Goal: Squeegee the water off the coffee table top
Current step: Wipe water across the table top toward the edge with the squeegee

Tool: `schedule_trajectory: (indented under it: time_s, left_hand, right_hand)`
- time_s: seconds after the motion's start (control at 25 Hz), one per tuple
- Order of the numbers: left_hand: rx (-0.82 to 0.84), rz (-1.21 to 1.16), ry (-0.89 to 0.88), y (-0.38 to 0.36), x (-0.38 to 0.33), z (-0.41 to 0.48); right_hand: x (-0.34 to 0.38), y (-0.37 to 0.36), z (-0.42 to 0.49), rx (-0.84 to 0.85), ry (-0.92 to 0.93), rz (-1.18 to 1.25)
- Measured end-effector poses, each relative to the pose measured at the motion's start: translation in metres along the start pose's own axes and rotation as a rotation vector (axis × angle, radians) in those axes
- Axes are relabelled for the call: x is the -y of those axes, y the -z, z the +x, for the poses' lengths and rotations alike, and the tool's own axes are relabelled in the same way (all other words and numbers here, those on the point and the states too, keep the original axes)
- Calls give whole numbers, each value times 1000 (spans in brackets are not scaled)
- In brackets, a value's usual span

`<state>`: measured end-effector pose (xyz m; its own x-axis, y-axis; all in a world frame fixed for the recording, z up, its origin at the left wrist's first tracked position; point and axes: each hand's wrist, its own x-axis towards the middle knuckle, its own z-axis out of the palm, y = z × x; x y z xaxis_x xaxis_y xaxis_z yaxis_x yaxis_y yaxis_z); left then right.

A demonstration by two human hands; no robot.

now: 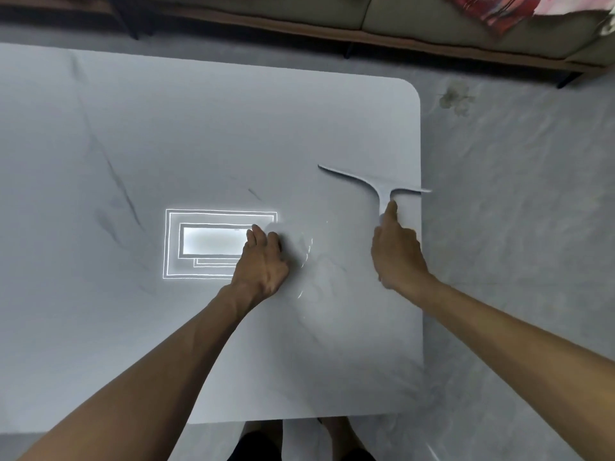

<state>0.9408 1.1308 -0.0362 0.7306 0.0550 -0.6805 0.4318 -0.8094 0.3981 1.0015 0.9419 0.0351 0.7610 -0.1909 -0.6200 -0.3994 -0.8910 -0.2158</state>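
Note:
A white T-shaped squeegee [372, 183] lies blade-down on the white marble coffee table top [199, 144], near the table's right edge, with one blade tip reaching past that edge. My right hand [396, 251] grips its handle, forefinger stretched along the stem. My left hand [264, 257] rests knuckles-up on the table, left of the squeegee, fingers bent against the surface and holding nothing. Thin glinting streaks of water [307, 251] show just right of my left hand.
A ceiling light's rectangular reflection [213, 242] shines on the table by my left hand. A sofa [432, 24] with a patterned cloth [499, 11] runs along the far side. Pale marble floor [515, 211] lies right of the table. My legs [299, 440] stand at the near edge.

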Motion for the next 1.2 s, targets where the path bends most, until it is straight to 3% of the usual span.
schedule_trajectory:
  time_s: [0.08,0.28,0.48,0.64,0.8,1.04,1.2]
  left_hand:
    - [-49,-17,-13,4,8,-5]
    - [-48,77,-158,-15,40,-33]
    - [-189,-71,-99,-33,52,-70]
    - [-231,21,-38,-64,62,-93]
    - [-292,8,25,-95,68,-117]
    - [-205,-78,66,-137,72,-159]
    - [-117,-171,105,-144,71,-175]
  right_hand:
    - [-19,-13,-40,122,-36,18]
    - [-40,-17,-65,210,-92,-8]
    - [-32,12,-42,77,-31,184]
    - [-1,32,10,-5,-10,254]
    - [-6,8,-4,74,40,101]
    - [-71,-35,-69,56,308,-203]
    - [-108,-48,-101,109,382,-269]
